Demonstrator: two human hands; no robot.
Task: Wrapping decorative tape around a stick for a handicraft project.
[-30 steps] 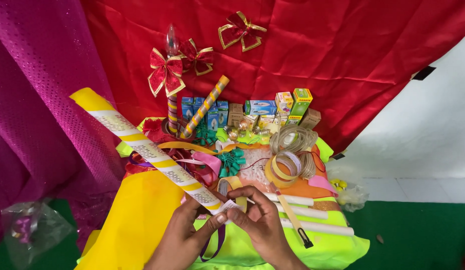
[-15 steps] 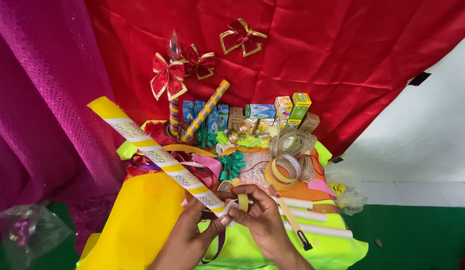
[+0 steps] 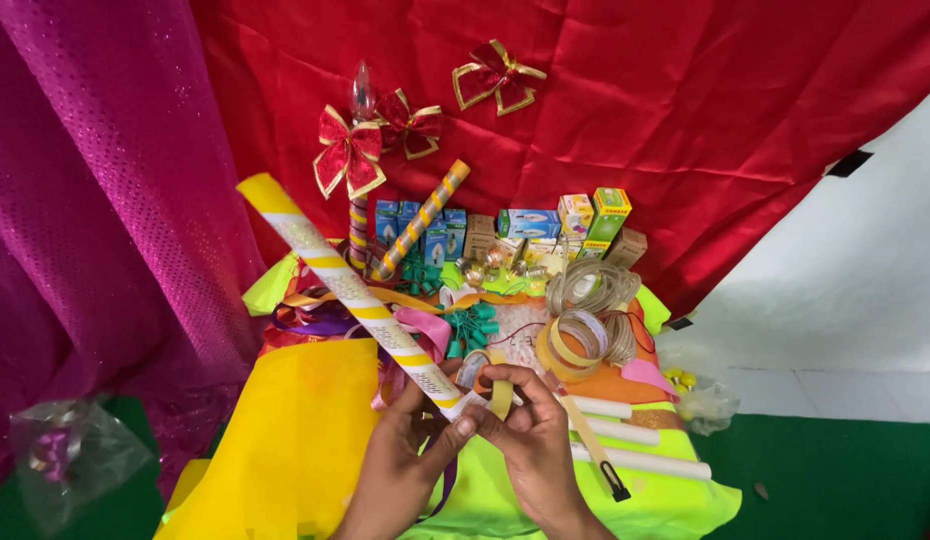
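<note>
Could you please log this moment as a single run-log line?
left hand: grip on striped tube near its end | right hand: holds yellow tape roll at tube end | tape rolls behind

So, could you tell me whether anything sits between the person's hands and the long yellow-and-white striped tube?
Nothing visible does. The left hand and the right hand both already touch the lower end of the striped tube, with a small roll of yellow tape at the right fingers beside it.

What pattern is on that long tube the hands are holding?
The tube has a spiral of yellow and white printed bands, seen in the head view.
</note>
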